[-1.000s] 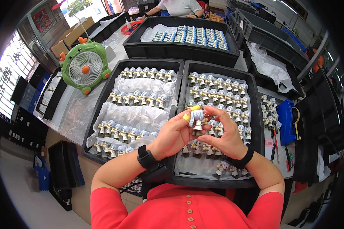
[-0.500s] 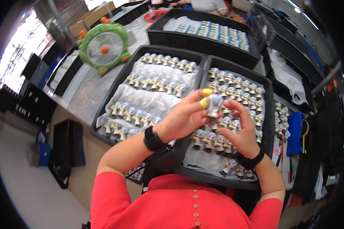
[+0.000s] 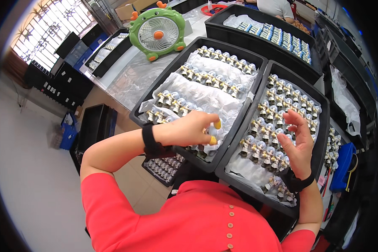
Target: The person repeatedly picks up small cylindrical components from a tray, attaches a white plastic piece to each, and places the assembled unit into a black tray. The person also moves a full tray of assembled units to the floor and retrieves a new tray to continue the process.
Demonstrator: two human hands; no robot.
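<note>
My left hand [image 3: 185, 129], with yellow covers on its thumb and a finger, pinches a small pale-blue-haired figurine [image 3: 215, 131] low over the near right corner of the left black tray [image 3: 261, 72]. The fingers hide much of the figurine, so I cannot tell whether it touches the tray's lining. My right hand [image 3: 300, 153] hovers over the right black tray [image 3: 220, 169], fingers curved and apart with nothing between them. Similar figurines [image 3: 262, 153] stand in rows in that tray. More rows of figurines [image 3: 210, 78] lie on white sheeting in the left tray.
A green fan [image 3: 157, 35] with an orange hub stands behind the left tray. Beyond the trays is another black tray [image 3: 248, 44] of figurines, with a person [image 3: 275, 8] behind it. A blue bin [image 3: 343, 168] sits at the right. Below the table edge lies a lower tray [image 3: 164, 169].
My left hand has carried the figurine from over the right tray to the left tray. My right hand has come apart from it and stays over the right tray. The view has shifted.
</note>
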